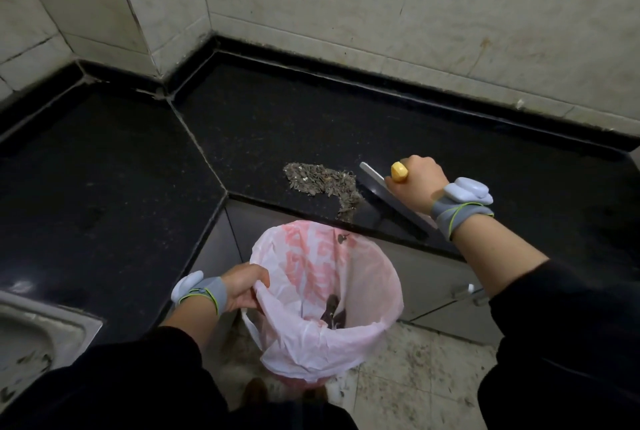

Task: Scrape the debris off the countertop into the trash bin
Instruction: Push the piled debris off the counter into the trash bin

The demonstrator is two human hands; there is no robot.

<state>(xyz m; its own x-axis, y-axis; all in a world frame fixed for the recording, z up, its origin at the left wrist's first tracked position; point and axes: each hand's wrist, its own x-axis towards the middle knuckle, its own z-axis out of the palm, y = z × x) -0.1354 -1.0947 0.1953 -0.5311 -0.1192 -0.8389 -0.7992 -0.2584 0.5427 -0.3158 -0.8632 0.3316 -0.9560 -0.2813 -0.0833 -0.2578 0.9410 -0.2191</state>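
- Head view, the thing to move: the debris (pixel 325 184) lies as a grey heap on the black tabletop (pixel 104 187). A thin tail runs toward 5 o'clock, right up to the front edge.
- The trash bin (pixel 388 312), lined with a pink plastic liner (pixel 304 249), stands on the floor at 6 o'clock from the heap. Its mouth sits below the edge where the tail ends, and dark scraps lie in its bottom.
- Doing the step well, as I judge it: hold the blade flat on the stone and sweep from 3 o'clock toward 7 o'clock in one slow stroke. That should send the heap over the edge above the mouth rather than scattering it onto the floor.
- Right grip: the right hand (pixel 417 184) is clenched round the yellow handle of the scraper (pixel 375 189). The blade rests on the tabletop just beside the heap at its 3 o'clock; whether it touches the heap I cannot tell.
- Left grip: the left hand (pixel 242 287) grasps the liner's rim at 9 o'clock of the mouth, thumb hooked over the edge.
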